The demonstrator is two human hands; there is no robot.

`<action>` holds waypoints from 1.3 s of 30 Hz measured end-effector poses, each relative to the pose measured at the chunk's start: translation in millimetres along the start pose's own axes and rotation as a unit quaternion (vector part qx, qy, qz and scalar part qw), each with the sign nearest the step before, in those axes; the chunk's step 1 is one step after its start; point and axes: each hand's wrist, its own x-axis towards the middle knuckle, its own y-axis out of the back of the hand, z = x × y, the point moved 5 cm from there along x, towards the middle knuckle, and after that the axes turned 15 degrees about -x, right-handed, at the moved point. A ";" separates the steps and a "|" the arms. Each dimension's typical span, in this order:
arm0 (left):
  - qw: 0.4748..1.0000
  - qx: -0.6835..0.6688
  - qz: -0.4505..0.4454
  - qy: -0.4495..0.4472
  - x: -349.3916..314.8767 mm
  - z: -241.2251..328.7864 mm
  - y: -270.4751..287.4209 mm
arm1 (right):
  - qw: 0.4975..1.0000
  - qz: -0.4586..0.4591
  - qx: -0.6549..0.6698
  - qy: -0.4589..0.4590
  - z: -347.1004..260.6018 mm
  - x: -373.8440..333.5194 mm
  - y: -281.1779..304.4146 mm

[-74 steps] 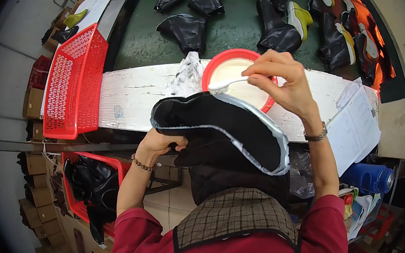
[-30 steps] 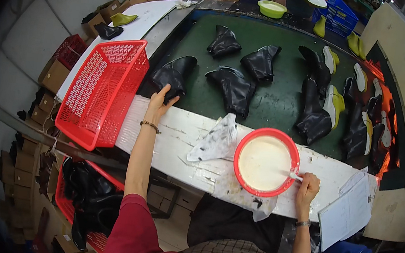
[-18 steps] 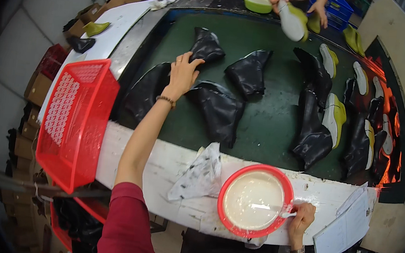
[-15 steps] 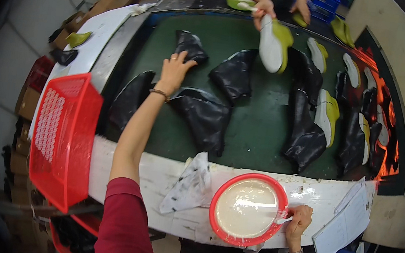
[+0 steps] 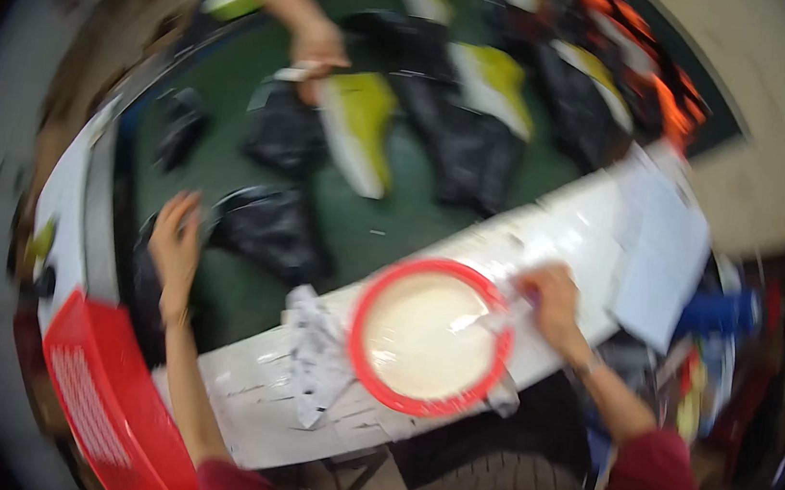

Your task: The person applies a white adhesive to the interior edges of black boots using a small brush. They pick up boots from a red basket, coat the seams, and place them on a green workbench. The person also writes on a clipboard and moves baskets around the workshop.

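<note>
The picture is blurred by motion. My left hand [image 5: 175, 244] reaches over the white bench edge [image 5: 240, 392] onto the green belt [image 5: 396, 216], fingers apart, just left of a black shoe upper [image 5: 268, 229]; whether it touches the upper is unclear. At the right rim of a red bowl [image 5: 375, 383] filled with white paste, my right hand [image 5: 549, 297] grips a small brush [image 5: 490, 319] whose tip lies in the paste.
A crumpled white rag [image 5: 317, 357] lies left of the bowl. A red mesh basket [image 5: 93, 405] hangs at the lower left. Papers [image 5: 664, 242] lie at the right. Another person's hand [image 5: 318, 48] touches a yellow-green shoe piece [image 5: 357, 130] among several black uppers.
The view has swung and tilted. My left hand has drawn back from the far uppers to the near part of the belt. My right hand stays at the bowl with the brush.
</note>
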 end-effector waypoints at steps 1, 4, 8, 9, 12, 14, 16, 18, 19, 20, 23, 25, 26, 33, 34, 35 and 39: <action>0.999 -0.024 -0.015 0.025 -26.9 8.0 7.9 | 0.999 -0.022 -0.007 -0.023 4.2 3.3 -3.2; 0.981 -0.171 0.013 0.089 -104.5 13.7 7.2 | 0.990 0.052 0.109 -0.074 6.2 8.8 1.7; 0.983 -0.094 -0.089 0.128 -176.6 -2.5 -15.8 | 0.961 0.197 0.173 -0.087 0.6 1.6 36.0; 0.992 0.006 -0.099 0.077 -185.1 17.8 -18.4 | 0.955 0.212 0.182 -0.102 -2.9 -2.8 45.6; 0.991 0.010 -0.090 0.097 -194.2 17.4 -18.7 | 0.963 0.206 0.161 -0.070 -7.7 -30.5 90.3; 0.993 0.008 -0.062 0.103 -194.2 14.4 -15.2 | 0.973 0.175 0.132 -0.066 -5.9 -56.7 123.9; 0.995 0.009 -0.040 0.086 -191.5 15.4 -19.4 | 0.980 0.138 0.094 -0.109 10.3 -96.5 161.2; 0.995 0.022 -0.039 0.091 -192.6 11.4 -17.4 | 0.971 0.160 0.002 -0.179 42.5 -140.2 199.7; 0.994 0.031 -0.034 0.096 -194.5 8.4 -13.3 | 0.952 0.187 -0.013 -0.241 61.2 -162.2 220.8; 0.994 0.041 -0.030 0.096 -196.3 6.3 -9.7 | 0.930 0.211 -0.028 -0.301 79.7 -186.3 242.5; 0.993 0.056 -0.026 0.096 -196.1 3.3 -11.6 | 0.870 0.154 -0.056 -0.466 138.4 -275.9 288.0; 0.993 0.053 -0.026 0.098 -195.6 4.3 -14.8 | 0.867 0.097 -0.132 -0.470 148.5 -309.3 301.8; 0.993 0.059 -0.030 0.096 -195.7 4.9 -14.6 | 0.887 0.077 -0.139 -0.433 148.3 -321.0 298.0; 0.994 0.053 -0.024 0.090 -192.2 3.7 -22.6 | 0.905 0.020 -0.117 -0.409 134.7 -321.3 272.6; 0.993 0.057 -0.014 0.100 -197.1 1.3 -20.8 | 0.908 0.026 -0.128 -0.399 138.4 -319.5 269.9; 0.993 0.008 -0.012 0.114 -202.6 7.0 -18.5 | 0.915 0.033 -0.177 -0.362 137.0 -311.3 269.6; 0.999 -0.016 0.022 0.027 -217.4 -10.8 -0.9 | 0.831 0.245 0.135 -0.481 135.3 -283.1 268.0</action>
